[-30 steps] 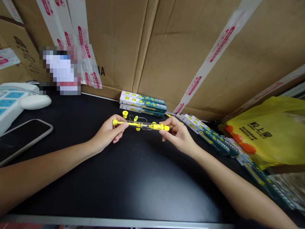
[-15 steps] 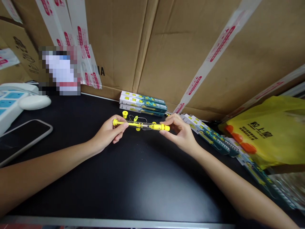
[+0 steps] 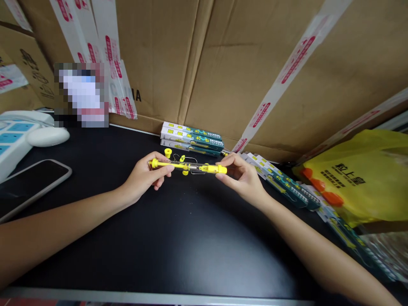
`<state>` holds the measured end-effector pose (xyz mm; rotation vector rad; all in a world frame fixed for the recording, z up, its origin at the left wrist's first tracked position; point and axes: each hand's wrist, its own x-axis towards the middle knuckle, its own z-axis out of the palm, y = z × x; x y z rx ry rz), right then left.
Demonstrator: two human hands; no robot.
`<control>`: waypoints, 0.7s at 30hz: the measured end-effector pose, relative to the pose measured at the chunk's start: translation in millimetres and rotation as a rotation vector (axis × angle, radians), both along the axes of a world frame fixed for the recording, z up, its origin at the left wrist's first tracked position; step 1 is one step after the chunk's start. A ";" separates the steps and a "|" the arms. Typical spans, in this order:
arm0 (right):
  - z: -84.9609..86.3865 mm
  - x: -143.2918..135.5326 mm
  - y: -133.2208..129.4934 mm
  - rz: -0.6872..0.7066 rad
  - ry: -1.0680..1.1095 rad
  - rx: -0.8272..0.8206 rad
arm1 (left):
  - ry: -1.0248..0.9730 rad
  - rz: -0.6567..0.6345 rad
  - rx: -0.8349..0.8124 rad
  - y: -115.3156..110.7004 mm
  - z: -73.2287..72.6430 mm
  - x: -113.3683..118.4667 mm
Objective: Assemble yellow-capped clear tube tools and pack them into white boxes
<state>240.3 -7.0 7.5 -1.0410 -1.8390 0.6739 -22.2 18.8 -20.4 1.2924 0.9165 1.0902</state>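
A clear tubular spring scale [image 3: 193, 168] with yellow parts inside is held level between both hands above the black table. My left hand [image 3: 151, 173] pinches its left end, just inside the yellow end piece. My right hand [image 3: 240, 173] grips the yellow cap [image 3: 219, 169] at the right end between thumb and fingers. Behind the tube lie a loose yellow cap [image 3: 168, 152] and metal wire hooks [image 3: 190, 159] with small yellow pieces, partly hidden by the tube.
Printed narrow boxes [image 3: 191, 138] are stacked against the large cardboard carton [image 3: 255, 63]. More narrow boxes [image 3: 283, 182] line the right side, beside a yellow plastic bag [image 3: 366, 170]. At left are a phone [image 3: 32, 187] and a white power strip [image 3: 15, 136] on the black table [image 3: 159, 246].
My right thumb and fingertips have closed in on the yellow end cap, covering its sides more. The left hand keeps its pinch, and the view has shifted very slightly.
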 end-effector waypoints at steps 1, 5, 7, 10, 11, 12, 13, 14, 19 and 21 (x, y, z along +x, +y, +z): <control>-0.5 0.1 0.4 0.007 0.016 -0.012 | -0.003 0.001 0.003 0.3 0.2 -0.1; -2.5 0.2 1.7 0.039 0.073 -0.054 | -0.013 0.001 0.011 0.5 0.8 -0.5; -2.8 0.2 1.9 0.040 0.088 -0.068 | -0.014 0.002 0.010 0.2 0.9 -0.7; -2.9 0.1 1.6 0.049 0.113 -0.088 | -0.008 0.004 0.000 0.0 0.8 -0.9; -2.9 0.2 1.4 0.058 0.123 -0.096 | -0.006 0.006 -0.004 0.1 0.7 -1.0; -3.1 0.3 1.2 0.068 0.131 -0.105 | -0.005 0.007 -0.007 0.3 0.6 -1.0; -3.3 0.4 1.0 0.076 0.137 -0.114 | -0.005 0.008 -0.010 0.5 0.6 -1.0; -3.6 0.5 0.8 0.083 0.141 -0.121 | -0.005 0.008 -0.010 0.7 0.6 -1.1; -4.6 1.6 0.9 0.093 0.135 -0.115 | -0.016 0.013 -0.002 0.5 1.0 -1.4; -4.4 1.9 1.3 0.081 0.110 -0.092 | -0.030 0.018 0.001 0.3 0.8 -1.2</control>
